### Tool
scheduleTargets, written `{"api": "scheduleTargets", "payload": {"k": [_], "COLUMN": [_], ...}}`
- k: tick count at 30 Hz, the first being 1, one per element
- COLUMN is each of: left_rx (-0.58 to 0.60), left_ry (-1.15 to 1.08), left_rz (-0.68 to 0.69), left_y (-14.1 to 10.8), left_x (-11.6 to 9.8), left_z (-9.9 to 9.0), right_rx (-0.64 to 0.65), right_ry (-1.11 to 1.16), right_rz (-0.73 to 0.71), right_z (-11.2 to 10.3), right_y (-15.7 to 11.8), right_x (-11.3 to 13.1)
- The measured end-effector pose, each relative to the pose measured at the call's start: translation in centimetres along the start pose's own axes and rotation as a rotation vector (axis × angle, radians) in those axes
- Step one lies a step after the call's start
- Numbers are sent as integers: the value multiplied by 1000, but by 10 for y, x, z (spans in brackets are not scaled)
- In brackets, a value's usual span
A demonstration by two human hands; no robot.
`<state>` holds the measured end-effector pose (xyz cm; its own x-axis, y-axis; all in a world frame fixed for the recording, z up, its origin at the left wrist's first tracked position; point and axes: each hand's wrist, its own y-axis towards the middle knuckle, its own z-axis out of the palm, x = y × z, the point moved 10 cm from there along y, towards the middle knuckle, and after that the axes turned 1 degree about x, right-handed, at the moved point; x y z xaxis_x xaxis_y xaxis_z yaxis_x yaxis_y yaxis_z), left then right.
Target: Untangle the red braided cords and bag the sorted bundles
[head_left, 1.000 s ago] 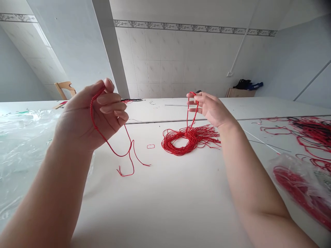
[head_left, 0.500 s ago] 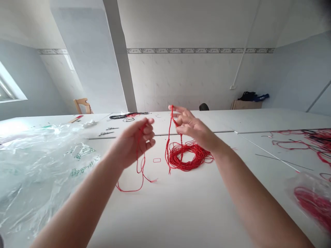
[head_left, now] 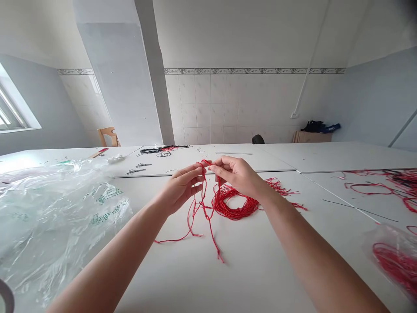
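A red cord hangs in loops between my two hands above the white table, its frayed end dangling toward me. My left hand is closed on the cord, which passes over its fingertips. Thumb and fingers of my right hand pinch a braided stretch of the same cord, close to the left fingertips. Behind and below the right hand, a coil of red cord lies on the table, with loose ends fanning out to the right.
Crumpled clear plastic bags cover the left side. Black cords lie at the far left, with scissors nearer. On the right are red and black cords and a bag of red cord.
My hands have come together, the left moving right and up, the right slightly lower. The small red loop on the table is no longer visible, and a cord end now hangs nearer me.
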<state>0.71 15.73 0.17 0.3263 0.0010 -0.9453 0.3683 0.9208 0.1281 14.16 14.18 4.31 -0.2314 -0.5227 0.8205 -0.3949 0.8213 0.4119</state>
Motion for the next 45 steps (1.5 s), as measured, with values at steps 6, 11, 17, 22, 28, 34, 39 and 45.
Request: {"api": "scheduleTargets", "payload": {"k": [6, 11, 17, 22, 28, 34, 39, 45], "left_rx": [-35, -60, -92, -105, -182, -265, -297, -286], "left_ry": [-91, -143, -124, -161, -286, -330, -350, -413], "left_rz": [-28, -34, 6, -15, -48, -87, -97, -125], "left_y": [3, 5, 5, 5, 7, 6, 4, 1], "left_x": [8, 12, 10, 15, 20, 26, 26, 24], "left_z": [-3, -7, -13, -13, -26, -35, -35, -27], "right_rx": [106, 169, 233, 267, 278, 332, 364, 366], "right_ry": [30, 69, 95, 27, 34, 47, 13, -188], "right_rz": [34, 64, 117, 114, 150, 175, 210, 222], "right_z": [20, 29, 34, 38, 43, 44, 43, 44], "right_y": [6, 7, 3, 4, 5, 4, 1, -5], "right_x": [-15, -21, -21, -27, -34, -37, -41, -43]}}
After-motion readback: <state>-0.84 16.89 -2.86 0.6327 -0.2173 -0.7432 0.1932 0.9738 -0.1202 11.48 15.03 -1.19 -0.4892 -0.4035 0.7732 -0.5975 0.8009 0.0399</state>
